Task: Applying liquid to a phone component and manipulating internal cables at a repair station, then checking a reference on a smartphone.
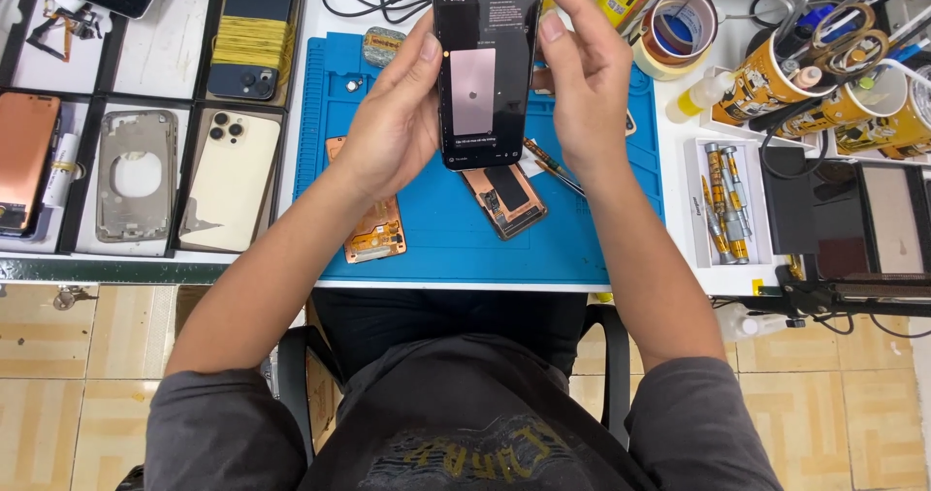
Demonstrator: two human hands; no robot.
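Note:
I hold a black smartphone [485, 64] upright above the blue work mat [456, 239], its screen lit and showing a dark page with a pinkish picture. My left hand [393, 123] grips its left edge, thumb resting on the screen's side. Along the right edge lies my right hand [587, 84], its thumb pressed near the top corner. Under the phone, copper-coloured phone parts [373, 234] and a small circuit board piece [504, 200] lie on the mat, with tweezers [548, 166] beside them.
Black trays on the left hold a cream phone back [231, 176], a grey frame [134, 176], a copper panel [24, 157] and a dark phone wrapped in yellow bands [250, 40]. Tape rolls [674, 31], cups of tools [853, 94] and a screwdriver-bit tray [727, 200] stand at right.

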